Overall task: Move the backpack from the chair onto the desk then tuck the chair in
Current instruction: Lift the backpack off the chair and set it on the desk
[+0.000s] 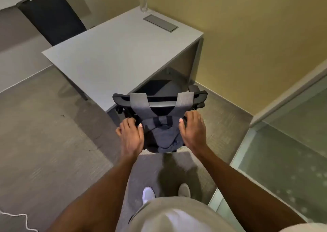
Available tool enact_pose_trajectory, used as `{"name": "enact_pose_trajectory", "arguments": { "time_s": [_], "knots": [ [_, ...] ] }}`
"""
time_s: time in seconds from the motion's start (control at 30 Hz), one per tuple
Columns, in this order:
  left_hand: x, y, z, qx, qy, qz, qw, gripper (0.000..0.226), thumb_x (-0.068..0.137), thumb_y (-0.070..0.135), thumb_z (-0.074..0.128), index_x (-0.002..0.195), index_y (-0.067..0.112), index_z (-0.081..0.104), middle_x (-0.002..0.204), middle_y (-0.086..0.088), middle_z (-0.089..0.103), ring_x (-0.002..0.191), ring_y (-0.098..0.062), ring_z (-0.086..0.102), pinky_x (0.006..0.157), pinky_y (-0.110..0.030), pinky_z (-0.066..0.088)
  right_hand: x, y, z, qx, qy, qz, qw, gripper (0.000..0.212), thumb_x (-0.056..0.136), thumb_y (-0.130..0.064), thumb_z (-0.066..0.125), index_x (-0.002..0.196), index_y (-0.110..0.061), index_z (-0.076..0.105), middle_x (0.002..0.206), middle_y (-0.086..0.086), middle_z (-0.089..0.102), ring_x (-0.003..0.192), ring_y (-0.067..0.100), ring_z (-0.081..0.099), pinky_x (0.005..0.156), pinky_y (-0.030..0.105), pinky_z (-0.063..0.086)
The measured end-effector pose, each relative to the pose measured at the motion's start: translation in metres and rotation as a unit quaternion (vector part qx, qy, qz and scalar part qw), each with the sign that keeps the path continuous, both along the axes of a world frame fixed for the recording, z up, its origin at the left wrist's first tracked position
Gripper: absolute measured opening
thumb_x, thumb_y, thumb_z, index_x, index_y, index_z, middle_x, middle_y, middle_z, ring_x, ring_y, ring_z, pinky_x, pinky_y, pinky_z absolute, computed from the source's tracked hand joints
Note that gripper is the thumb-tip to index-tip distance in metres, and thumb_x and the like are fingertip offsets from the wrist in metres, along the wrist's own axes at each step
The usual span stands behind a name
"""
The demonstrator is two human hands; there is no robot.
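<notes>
Head view: grey backpack hanging behind the chair backrest, both straps looped over its top rail just beyond the fingertips; left hand and right hand spread flat against its two sides, not clenched, firm grip not evident. Risk, as judged: straps snagging the rail on lifting, dragging or tipping the chair. Orientation: long axis vertical, top toward the rail; desk lies beyond both hands.
</notes>
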State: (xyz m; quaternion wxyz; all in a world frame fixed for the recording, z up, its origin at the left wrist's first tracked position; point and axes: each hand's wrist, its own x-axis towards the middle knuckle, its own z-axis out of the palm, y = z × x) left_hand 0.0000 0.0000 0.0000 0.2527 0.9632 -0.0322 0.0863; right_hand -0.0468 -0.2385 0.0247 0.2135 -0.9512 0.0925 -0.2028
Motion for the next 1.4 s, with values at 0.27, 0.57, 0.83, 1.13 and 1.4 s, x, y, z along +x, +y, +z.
{"name": "enact_pose_trajectory", "arguments": {
  "time_s": [0.27,0.57,0.83,1.13,1.4],
  "knots": [
    [0.007,0.011,-0.013,-0.052,0.166,-0.036,0.984,0.079,0.101,0.049,0.063,0.161,0.012,0.027,0.164,-0.016,0.036,0.150,-0.034,0.038,0.125,-0.053,0.032,0.003,-0.025,-0.042,0.031,0.127,0.029,0.991,0.055,0.096,-0.058,0.052,0.129,-0.015,0.052,0.119,0.006,0.060,0.106,0.023,0.060,0.088,0.043,0.057],
    [0.047,0.010,-0.019,-0.153,0.263,-0.094,0.948,0.089,0.083,0.036,0.084,0.153,0.026,0.030,0.153,-0.010,0.053,0.138,-0.031,0.057,0.114,-0.052,0.052,0.042,-0.040,-0.064,0.142,0.253,0.084,0.953,0.072,0.086,-0.058,0.075,0.135,-0.011,0.050,0.132,0.013,0.063,0.117,0.036,0.065,0.095,0.051,0.056],
    [0.064,0.007,-0.035,-0.169,0.322,-0.119,0.924,0.073,0.085,0.015,0.085,0.146,0.009,0.046,0.138,-0.007,0.060,0.127,-0.023,0.057,0.107,-0.037,0.050,0.064,-0.048,-0.084,0.266,0.314,0.072,0.909,0.086,0.077,-0.045,0.089,0.144,-0.007,0.050,0.140,0.015,0.064,0.126,0.034,0.063,0.106,0.047,0.053],
    [0.075,0.006,-0.043,-0.155,0.294,-0.104,0.938,0.041,0.093,0.022,0.080,0.128,0.003,0.068,0.128,-0.017,0.074,0.118,-0.031,0.070,0.104,-0.045,0.057,0.066,-0.043,-0.098,0.223,0.268,0.007,0.937,0.041,0.092,-0.030,0.076,0.121,-0.002,0.067,0.118,0.023,0.074,0.104,0.043,0.071,0.088,0.049,0.058],
    [0.065,0.008,-0.035,-0.102,0.244,-0.131,0.955,0.018,0.100,0.014,0.069,0.115,0.005,0.073,0.103,0.000,0.069,0.087,-0.011,0.065,0.079,-0.018,0.049,0.067,-0.049,-0.099,0.140,0.281,-0.044,0.948,0.014,0.087,-0.021,0.078,0.086,-0.009,0.073,0.083,0.012,0.077,0.072,0.032,0.070,0.064,0.031,0.043]
  ]
}}
